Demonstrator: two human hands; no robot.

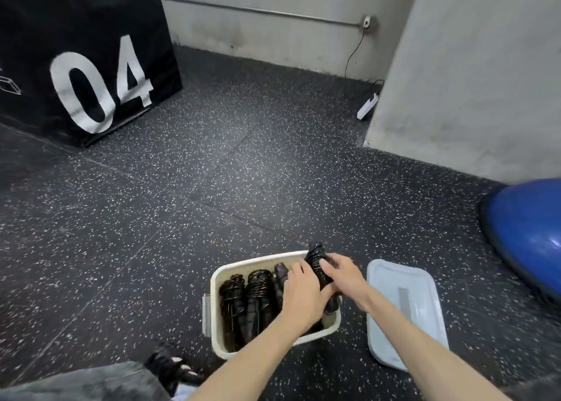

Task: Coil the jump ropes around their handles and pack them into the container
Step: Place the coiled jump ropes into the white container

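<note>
Hands meet over the right end of a cream container (216, 282) that sits on the speckled black rubber floor (188, 188). The left hand (300, 297) curls around the lower part of a black coiled jump rope bundle (317, 267), and the right hand (343, 274) grips the same bundle from the other side, fingers wrapped over its middle. The bundle stands tilted, its top end poking up past the container's far rim, its lower end down inside against the right wall.

Inside the container, two coiled ropes (246, 300) lie side by side along the left half, parallel to the short walls, and a third dark handle (280, 271) shows between them and the left hand. Whether any room remains under the hands I cannot tell.

A pale translucent lid (403, 309) lies flat on the floor just beside the container's right edge, not touching it. A blue dome-shaped ball (528, 227) sits near the lid's far right corner. Beyond the container the floor stretches open to the grey wall (273, 21). A black box marked 04 (91, 66) stands well apart at the far left, and a grey pillar (470, 75) closes the right side, with a white power strip (367, 106) at its base. A dark shoe (170, 367) rests near the container's near left corner.
</note>
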